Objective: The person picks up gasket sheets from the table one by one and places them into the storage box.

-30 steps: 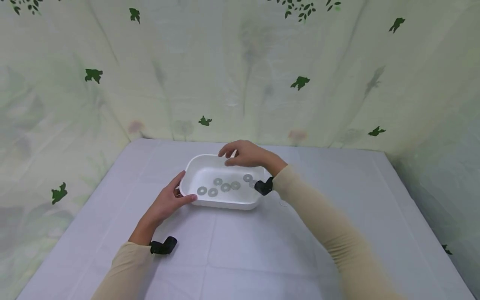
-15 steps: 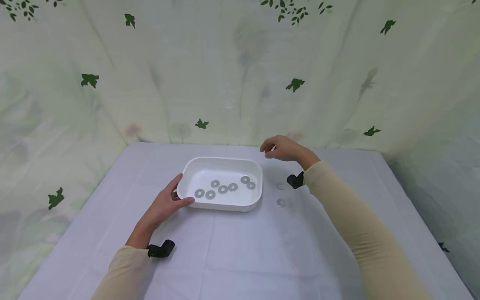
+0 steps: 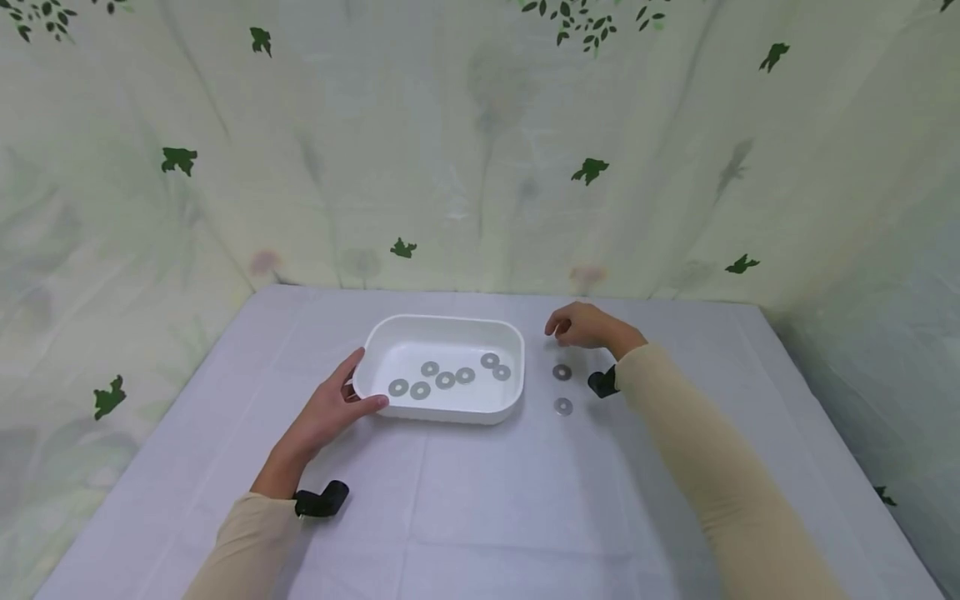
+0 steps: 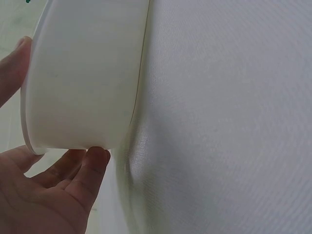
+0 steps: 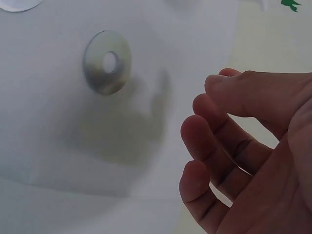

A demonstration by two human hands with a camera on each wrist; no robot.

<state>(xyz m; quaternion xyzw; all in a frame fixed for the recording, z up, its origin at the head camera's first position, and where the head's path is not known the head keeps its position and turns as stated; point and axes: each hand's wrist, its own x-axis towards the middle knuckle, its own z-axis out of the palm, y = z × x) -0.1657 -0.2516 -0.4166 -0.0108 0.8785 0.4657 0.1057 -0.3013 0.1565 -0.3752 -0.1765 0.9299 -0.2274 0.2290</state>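
My left hand (image 3: 330,410) grips the near left corner of a white plastic tray (image 3: 450,414). In the left wrist view, the thumb lies at the rim of the tray (image 4: 78,78) while fingertips (image 4: 97,155) touch its end wall. Several grey flat washers lie inside, among them one washer (image 3: 445,380) near the middle. My right hand (image 3: 585,325) hovers to the right of the tray, its fingers loosely bent and nothing visible between them. Below it on the table lies a washer (image 3: 562,372), seen large as a washer (image 5: 107,62) in the right wrist view, apart from the fingers.
A second loose washer (image 3: 563,407) lies nearer the front, right of the tray. White cloth covers the table (image 3: 510,517). A pale curtain (image 3: 450,167) with green bird and leaf prints hangs behind the table's back edge.
My right hand has moved from above the tray to its right side, then lower, nearer the loose washers. The left hand keeps its grip on the tray.
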